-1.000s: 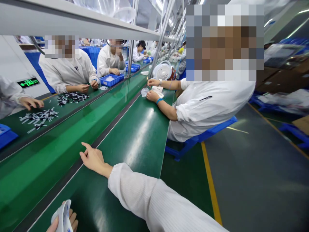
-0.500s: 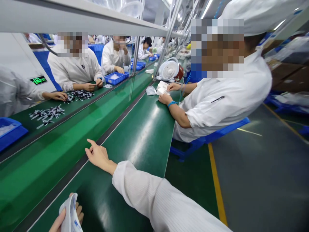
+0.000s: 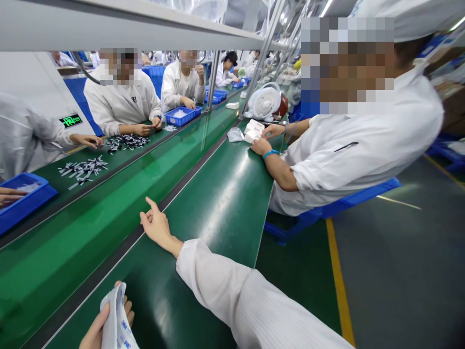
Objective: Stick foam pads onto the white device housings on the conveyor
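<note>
In the lower left, my left hand (image 3: 95, 329) is closed around a bent stack of white sheets (image 3: 115, 317) with blue "3M" lettering on it. Thumb on one side and fingers on the other pinch the sheets above the green worktop (image 3: 160, 300). My right arm, in a white sleeve, reaches across the worktop. At its end, my right hand (image 3: 157, 225) is empty, its index finger stretched out and the others loosely bent. It is by the dark rail (image 3: 170, 198) that borders the green conveyor belt (image 3: 119, 203).
To the right a co-worker (image 3: 348, 155) sits handling white pieces (image 3: 253, 131) beside a clear bag (image 3: 235, 134) and a fan (image 3: 267, 102). Across the belt, people work at piles of black-and-white strips (image 3: 83, 169) and blue trays (image 3: 183, 116). A metal beam (image 3: 109, 29) runs overhead.
The view has turned slightly left, so everything sits further right. My right hand stays outstretched near the rail, and my left keeps hold of the sheets. Another person's hand now shows at the left tray.
</note>
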The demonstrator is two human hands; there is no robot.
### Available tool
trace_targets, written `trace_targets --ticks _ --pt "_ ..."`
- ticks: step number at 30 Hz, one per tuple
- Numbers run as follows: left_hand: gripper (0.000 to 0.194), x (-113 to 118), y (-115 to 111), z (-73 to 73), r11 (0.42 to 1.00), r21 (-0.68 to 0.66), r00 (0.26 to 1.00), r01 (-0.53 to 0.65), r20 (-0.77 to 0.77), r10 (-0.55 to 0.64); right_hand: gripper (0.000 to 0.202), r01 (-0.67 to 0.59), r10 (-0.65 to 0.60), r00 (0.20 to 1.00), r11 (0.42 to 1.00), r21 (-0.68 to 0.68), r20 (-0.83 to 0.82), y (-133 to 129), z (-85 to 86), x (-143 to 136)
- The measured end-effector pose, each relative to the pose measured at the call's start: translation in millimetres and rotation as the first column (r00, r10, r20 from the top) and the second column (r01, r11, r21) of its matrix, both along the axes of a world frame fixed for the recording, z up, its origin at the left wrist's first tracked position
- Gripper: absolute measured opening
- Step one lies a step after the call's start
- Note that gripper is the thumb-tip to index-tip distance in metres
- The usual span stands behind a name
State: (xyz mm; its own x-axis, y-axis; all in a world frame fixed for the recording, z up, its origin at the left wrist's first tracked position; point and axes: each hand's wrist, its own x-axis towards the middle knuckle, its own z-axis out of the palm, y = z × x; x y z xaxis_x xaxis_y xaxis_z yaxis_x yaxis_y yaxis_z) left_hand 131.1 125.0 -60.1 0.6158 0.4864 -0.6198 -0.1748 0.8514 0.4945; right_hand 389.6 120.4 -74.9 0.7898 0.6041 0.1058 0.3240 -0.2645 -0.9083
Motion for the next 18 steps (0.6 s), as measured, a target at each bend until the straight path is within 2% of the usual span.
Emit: trace_targets --ticks 3,6,8,9,12,15,18 --pt "0.065 13 -2 7.1 0.999 0.041 1.0 -0.007 -0.011 0.007 0.065 0.029 -0.025 0.997 0.998 0.057 -0.068 19 8.9 0" --pt "0.062 28 3 15.5 0.993 0.113 1.0 0.026 -0.007 -0.025 0.063 -0.13 0.146 0.983 0.982 0.135 -0.114 46 23.4 -15" --pt "0.054 37 10 17.7 0.991 0.131 0.997 0.038 0.061 -0.047 0.07 -0.231 0.273 0.945 0.947 0.222 -0.18 63 32.5 -25" --pt "0.05 40 15 17.7 0.99 0.135 0.994 0.038 0.095 -0.051 0.076 -0.238 0.301 0.927 0.934 0.267 -0.226 70 36.1 -28" --pt "0.043 47 26 15.0 0.988 0.152 0.987 0.023 0.153 -0.046 0.088 -0.147 0.263 0.904 0.932 0.332 -0.337 81 42.5 -24" --pt "0.041 59 32 12.9 0.985 0.174 0.986 0.018 0.161 -0.046 0.084 -0.09 0.215 0.913 0.935 0.342 -0.347 82 45.0 -11" --pt "0.043 81 33 12.5 0.975 0.221 0.993 0.03 0.102 -0.053 0.081 -0.076 0.201 0.923 0.931 0.357 -0.329 76 47.9 -2"
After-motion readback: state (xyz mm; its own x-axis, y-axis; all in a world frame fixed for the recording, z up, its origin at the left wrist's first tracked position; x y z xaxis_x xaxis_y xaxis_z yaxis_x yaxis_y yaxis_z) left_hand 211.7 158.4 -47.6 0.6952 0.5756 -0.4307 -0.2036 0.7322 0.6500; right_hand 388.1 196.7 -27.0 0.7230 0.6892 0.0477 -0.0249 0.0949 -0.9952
